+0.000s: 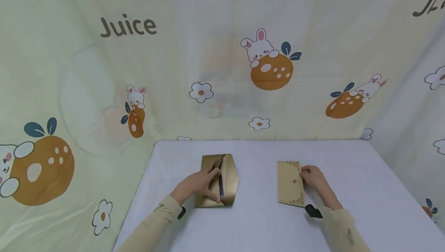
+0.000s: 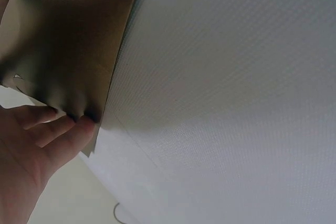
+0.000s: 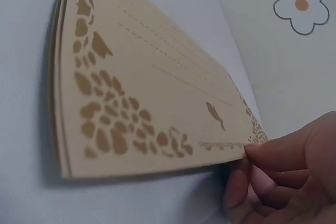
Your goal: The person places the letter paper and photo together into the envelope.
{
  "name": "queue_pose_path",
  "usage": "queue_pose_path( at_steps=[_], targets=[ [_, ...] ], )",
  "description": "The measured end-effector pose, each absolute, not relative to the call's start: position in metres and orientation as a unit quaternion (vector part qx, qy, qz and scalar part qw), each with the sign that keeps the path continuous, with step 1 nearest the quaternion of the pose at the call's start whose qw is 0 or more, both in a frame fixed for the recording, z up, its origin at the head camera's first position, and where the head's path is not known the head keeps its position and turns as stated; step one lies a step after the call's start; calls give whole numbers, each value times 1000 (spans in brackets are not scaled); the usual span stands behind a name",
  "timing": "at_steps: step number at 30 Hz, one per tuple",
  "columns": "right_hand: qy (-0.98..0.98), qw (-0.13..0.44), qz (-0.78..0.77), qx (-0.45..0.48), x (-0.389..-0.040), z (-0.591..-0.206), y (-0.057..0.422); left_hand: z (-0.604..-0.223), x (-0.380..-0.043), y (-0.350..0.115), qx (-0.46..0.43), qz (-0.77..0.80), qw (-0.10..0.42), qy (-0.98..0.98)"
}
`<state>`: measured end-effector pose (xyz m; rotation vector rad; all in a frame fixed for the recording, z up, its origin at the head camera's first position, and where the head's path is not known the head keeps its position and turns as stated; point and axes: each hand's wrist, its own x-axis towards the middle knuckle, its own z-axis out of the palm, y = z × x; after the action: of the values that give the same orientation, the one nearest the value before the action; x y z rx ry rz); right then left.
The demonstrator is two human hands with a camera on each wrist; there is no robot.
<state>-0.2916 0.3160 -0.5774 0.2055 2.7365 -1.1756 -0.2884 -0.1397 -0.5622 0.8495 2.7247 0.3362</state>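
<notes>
A gold envelope point(image 1: 208, 201) lies on the left part of the table, its flap point(image 1: 232, 180) unfolded to the right. Its mouth gapes, and a dark purple strip point(image 1: 221, 186) shows in the gap. My left hand point(image 1: 201, 184) presses on the envelope with thumb and fingers spread; in the left wrist view the fingers point(image 2: 68, 142) are fairly straight, their tips against its edge. To the right, my right hand point(image 1: 314, 176) pinches the right edge of a tan card point(image 1: 288, 182) with brown floral corners. The right wrist view shows this card point(image 3: 173, 108) tilted up, with layered edges and dashed lines.
A white-covered table point(image 1: 257, 225) spans the space beneath both hands. Behind it hangs a pale curtain point(image 1: 215, 51) printed with rabbits, oranges and flowers. Dark bands point(image 1: 313, 211) sit at the wrists.
</notes>
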Motion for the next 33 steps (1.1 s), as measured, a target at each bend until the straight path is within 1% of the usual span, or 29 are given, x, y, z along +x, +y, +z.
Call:
queue_pose_path(
  at_steps=[7, 12, 21, 33],
  targets=[
    [891, 71, -444, 62, -291, -569, 313, -562, -290, -141, 292, 118, 136, 940],
    [878, 71, -470, 53, -294, -556, 300, -560, -290, -142, 292, 119, 135, 939],
    [869, 73, -488, 37, -301, -554, 266, -557, -289, -141, 294, 119, 137, 938],
    [853, 88, -513, 22, -310, -560, 206, -561, -289, -140, 292, 120, 138, 939]
  ],
)
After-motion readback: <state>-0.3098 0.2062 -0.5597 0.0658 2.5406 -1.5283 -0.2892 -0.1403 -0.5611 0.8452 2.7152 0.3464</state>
